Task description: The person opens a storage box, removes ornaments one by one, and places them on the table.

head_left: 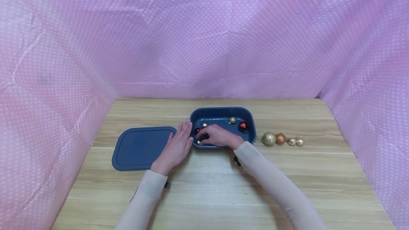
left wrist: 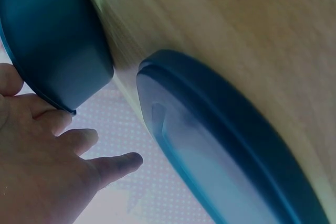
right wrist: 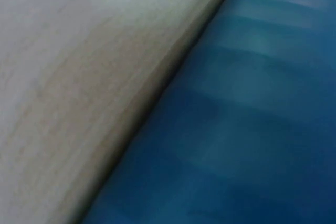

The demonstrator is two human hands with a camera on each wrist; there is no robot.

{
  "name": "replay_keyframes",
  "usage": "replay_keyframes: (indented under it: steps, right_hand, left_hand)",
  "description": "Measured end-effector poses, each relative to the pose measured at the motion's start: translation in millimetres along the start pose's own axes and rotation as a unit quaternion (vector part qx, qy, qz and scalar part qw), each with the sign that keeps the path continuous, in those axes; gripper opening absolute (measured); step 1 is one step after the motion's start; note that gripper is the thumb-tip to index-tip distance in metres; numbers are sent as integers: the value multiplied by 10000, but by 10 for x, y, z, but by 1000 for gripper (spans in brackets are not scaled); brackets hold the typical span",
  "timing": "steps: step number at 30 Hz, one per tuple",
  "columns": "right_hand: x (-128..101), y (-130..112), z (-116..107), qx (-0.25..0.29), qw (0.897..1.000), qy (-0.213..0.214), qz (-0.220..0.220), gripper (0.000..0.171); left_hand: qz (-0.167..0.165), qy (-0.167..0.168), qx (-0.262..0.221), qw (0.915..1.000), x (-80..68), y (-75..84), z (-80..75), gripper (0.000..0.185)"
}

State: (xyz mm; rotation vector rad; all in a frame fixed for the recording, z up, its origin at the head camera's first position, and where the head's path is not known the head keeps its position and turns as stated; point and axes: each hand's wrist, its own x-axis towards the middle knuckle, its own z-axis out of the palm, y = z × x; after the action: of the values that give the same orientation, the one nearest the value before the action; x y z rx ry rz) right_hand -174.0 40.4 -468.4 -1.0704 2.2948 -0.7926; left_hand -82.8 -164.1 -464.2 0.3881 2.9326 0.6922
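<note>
A dark blue oblong container (head_left: 223, 110) stands mid-table. My left hand (head_left: 177, 144) lies flat on the wood, its straight fingers touching the container's left wall; in the left wrist view the left hand (left wrist: 47, 166) sits under that container (left wrist: 52, 40). My right hand (head_left: 217, 136) reaches into the container's left end, its curled fingertips pinching a small pale bauble (head_left: 198, 142). A dark red bauble (head_left: 197, 130) and a pinkish one (head_left: 204, 125) lie beside the hand. A gold bauble (head_left: 232, 120) and a red bauble (head_left: 243, 126) lie at the right end.
The matching blue lid (head_left: 140, 148) lies flat left of the container, and the lid (left wrist: 226, 145) fills the left wrist view. Several gold and orange baubles (head_left: 280, 138) sit in a row right of the container. Pink dotted cloth (head_left: 204, 45) walls the table.
</note>
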Motion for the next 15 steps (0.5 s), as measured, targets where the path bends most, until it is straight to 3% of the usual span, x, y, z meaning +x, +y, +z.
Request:
replay_keyframes:
  steps: [15]
  right_hand:
    - [-43, 30, -22, 5, 9999, 138, -98, 27]
  left_hand:
    - [7, 23, 16, 10000, -6, -6, 4, 59]
